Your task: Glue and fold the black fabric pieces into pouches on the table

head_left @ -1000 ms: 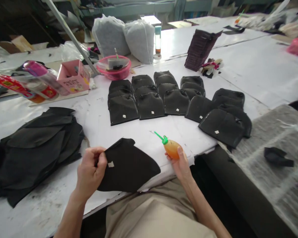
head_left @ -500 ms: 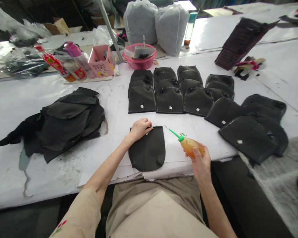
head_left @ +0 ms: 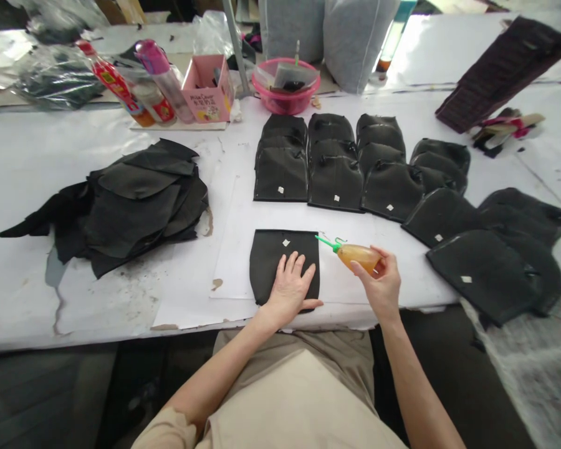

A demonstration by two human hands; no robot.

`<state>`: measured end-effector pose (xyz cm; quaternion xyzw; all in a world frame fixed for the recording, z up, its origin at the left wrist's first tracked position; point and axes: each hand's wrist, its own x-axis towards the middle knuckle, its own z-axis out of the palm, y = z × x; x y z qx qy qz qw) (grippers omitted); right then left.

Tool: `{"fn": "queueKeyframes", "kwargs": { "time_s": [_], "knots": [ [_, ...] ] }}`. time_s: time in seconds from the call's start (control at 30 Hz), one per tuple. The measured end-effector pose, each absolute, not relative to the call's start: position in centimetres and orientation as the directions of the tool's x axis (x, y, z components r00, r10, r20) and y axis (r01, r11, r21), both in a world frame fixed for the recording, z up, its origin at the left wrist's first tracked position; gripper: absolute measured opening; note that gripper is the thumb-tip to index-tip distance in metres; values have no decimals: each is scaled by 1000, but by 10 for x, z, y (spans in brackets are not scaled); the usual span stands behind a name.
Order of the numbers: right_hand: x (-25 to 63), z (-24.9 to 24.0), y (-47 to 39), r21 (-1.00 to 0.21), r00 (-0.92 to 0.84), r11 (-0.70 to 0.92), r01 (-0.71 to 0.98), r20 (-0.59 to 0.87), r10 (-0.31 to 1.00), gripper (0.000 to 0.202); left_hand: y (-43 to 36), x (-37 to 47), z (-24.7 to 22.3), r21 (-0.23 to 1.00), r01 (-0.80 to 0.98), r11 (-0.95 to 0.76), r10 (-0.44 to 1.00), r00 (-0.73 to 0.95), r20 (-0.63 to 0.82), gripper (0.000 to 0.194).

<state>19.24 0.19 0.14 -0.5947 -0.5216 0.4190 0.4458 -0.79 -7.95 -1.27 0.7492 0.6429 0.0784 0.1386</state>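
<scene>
A black fabric piece with a small white tag lies flat on the white table right in front of me. My left hand rests palm down on its lower half, fingers spread. My right hand grips an orange squeeze bottle with a green nozzle. The nozzle points left at the piece's upper right corner, just beside its edge.
Several finished black pieces lie in overlapping rows beyond, curving to the right. A loose heap of black cut fabric sits at left. A pink bowl, pink box, bottles and a dark stack stand at the back.
My left hand laid the black piece flat and slid from its top edge down onto its lower half. The bottle moved closer to the piece's right corner.
</scene>
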Motion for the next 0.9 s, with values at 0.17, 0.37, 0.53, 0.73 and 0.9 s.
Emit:
{"fn": "queueKeyframes", "kwargs": {
  "time_s": [0.17,0.37,0.53,0.73,0.9],
  "knots": [
    [194,-2,9,-909,41,48,415,71,997,67,-78,-2,-18,268,954,-134,987,152,-50,87],
    [194,-9,18,-774,-81,233,589,230,970,66,-80,-3,-23,264,952,-153,986,163,-17,86],
    [193,-4,25,-647,-213,415,640,370,904,59,-80,-5,-23,264,950,-168,985,174,0,84],
    [196,9,28,-610,-309,469,639,356,882,56,-76,-6,-19,265,947,-180,982,188,-7,81],
    [193,7,34,-609,-283,462,644,372,884,55,-73,-8,-20,269,945,-185,980,197,-18,82]
  ]
}}
